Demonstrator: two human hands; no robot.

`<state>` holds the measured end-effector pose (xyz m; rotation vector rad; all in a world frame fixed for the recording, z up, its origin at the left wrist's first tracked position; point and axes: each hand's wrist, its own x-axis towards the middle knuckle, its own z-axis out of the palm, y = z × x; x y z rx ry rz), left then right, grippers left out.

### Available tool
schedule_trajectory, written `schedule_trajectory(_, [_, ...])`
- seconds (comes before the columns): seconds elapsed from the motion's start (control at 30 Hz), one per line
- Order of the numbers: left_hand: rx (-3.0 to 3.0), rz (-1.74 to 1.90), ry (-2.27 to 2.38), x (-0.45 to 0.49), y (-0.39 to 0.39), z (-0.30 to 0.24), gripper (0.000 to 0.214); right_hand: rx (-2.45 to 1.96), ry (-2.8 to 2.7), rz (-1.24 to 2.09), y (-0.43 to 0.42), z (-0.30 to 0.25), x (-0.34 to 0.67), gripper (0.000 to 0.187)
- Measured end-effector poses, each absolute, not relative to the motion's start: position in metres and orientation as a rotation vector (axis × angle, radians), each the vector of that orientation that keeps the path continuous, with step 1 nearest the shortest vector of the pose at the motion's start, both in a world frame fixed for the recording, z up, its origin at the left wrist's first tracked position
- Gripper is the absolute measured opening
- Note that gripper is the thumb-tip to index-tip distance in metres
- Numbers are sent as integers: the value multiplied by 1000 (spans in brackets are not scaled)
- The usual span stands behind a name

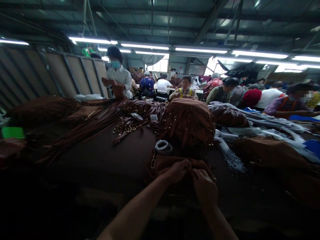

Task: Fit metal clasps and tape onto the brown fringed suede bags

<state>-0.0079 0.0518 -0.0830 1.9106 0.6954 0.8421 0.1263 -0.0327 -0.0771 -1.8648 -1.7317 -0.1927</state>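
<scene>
The brown fringed bag [166, 161] lies at the near edge of the table [135, 143], about midway along it, with its long axis running roughly parallel to that edge. Both hands are on it, so neither is clearly nearer: the left hand [178, 172] reaches over its middle, the right hand [203, 186] over its right part, and the bag's left end stretches out beyond the left hand. The fingers of each hand are closed on the bag's material, fingertips near one another; what exactly they grip is too dark to tell.

One gold clip [153, 163] shows at the bag's left end, and one clear coil [163, 147] sits by its far side. Toward the table's far edge stands one stack of fringed bags [188, 116], its layers too merged to count. One heap of straps [87, 128] trails toward the left edge, too tangled to number, with several clasps [131, 128] among them. Toward the right edge lie one brown pile [272, 151] and many pale strips [270, 124]. At the left edge, one co-worker's hand [11, 147] is just beside one green block [13, 132].
</scene>
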Motion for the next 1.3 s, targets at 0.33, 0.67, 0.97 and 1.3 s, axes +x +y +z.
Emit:
schedule_trajectory(0.33, [2307, 960, 1006, -78, 84, -36, 28, -1800, -1742, -85, -30, -81, 137, 33])
schedule_trajectory(0.67, [2921, 424, 936, -150, 162, -27, 24, -1795, -1684, 20, -29, -82, 141, 28])
schedule_trajectory(0.97, [2916, 708, 1325, -75, 65, 44, 28, -1784, -1581, 187, -26, -75, 142, 22])
schedule_trajectory(1.3, [2712, 533, 1494, -39, 20, -5, 33, -1712, -1603, 196, -23, -73, 144, 22])
